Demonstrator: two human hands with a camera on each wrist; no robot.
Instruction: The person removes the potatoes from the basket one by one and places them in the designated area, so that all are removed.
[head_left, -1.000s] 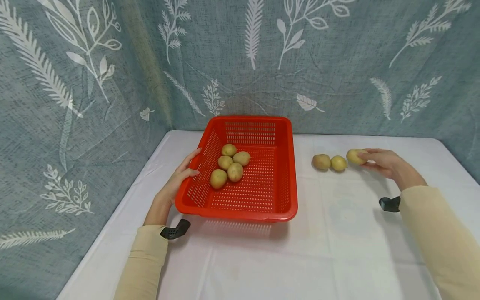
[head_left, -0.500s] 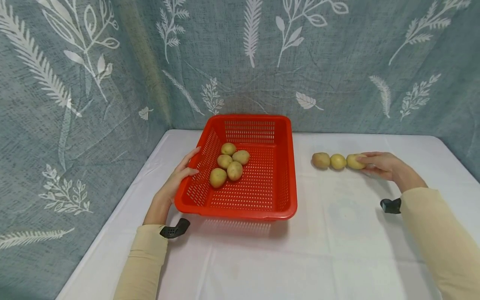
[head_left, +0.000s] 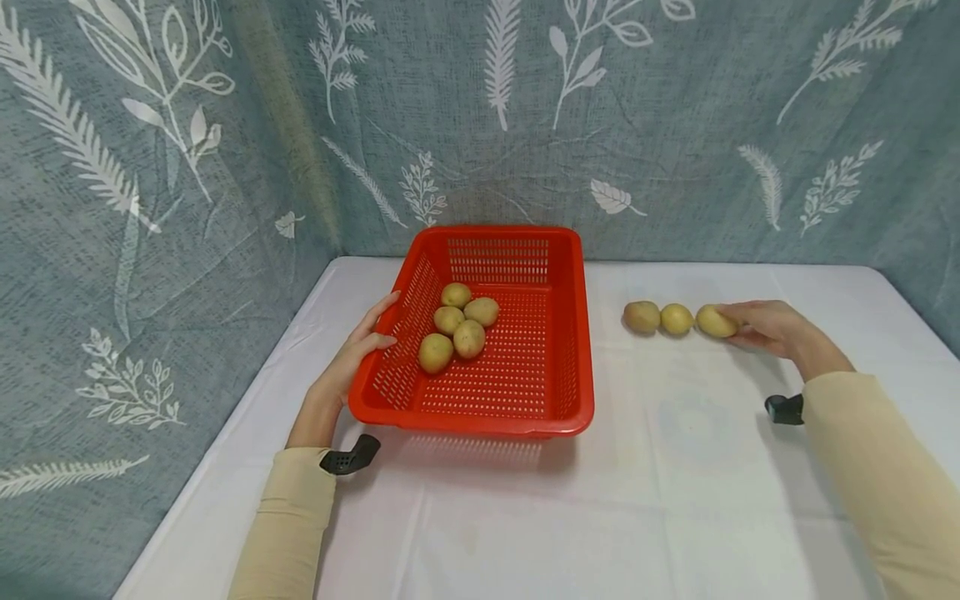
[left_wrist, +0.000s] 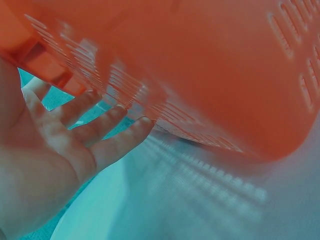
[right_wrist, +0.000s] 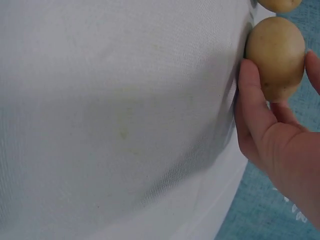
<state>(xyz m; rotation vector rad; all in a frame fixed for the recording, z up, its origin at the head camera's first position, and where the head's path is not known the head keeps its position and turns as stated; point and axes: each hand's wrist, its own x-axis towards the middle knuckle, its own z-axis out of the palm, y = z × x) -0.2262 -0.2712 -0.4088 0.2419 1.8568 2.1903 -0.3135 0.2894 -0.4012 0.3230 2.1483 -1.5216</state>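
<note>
In the head view my left hand (head_left: 348, 362) holds the left rim of a red plastic basket (head_left: 480, 425), thumb over the rim. In the left wrist view its spread fingers (left_wrist: 122, 142) touch the slotted outer wall. Several potatoes (head_left: 469, 340) lie inside the basket, on its left half. At the right, my right hand (head_left: 768, 325) holds a pale potato (head_left: 712, 322) between thumb and fingers, low at the tabletop. Left of it in a row lie a smaller yellow potato (head_left: 677, 319) and a browner potato (head_left: 641, 317). A narrow gap separates the held potato from the yellow one.
A white cloth (head_left: 600, 517) covers the table. Blue-green curtains (head_left: 465, 108) with white leaf prints hang along the back and left side. The basket stands between the left arm and the potato row.
My right hand has lowered its potato to the tabletop beside the other two, then shifted it slightly right, leaving a small gap. The left hand and basket have stayed put.
</note>
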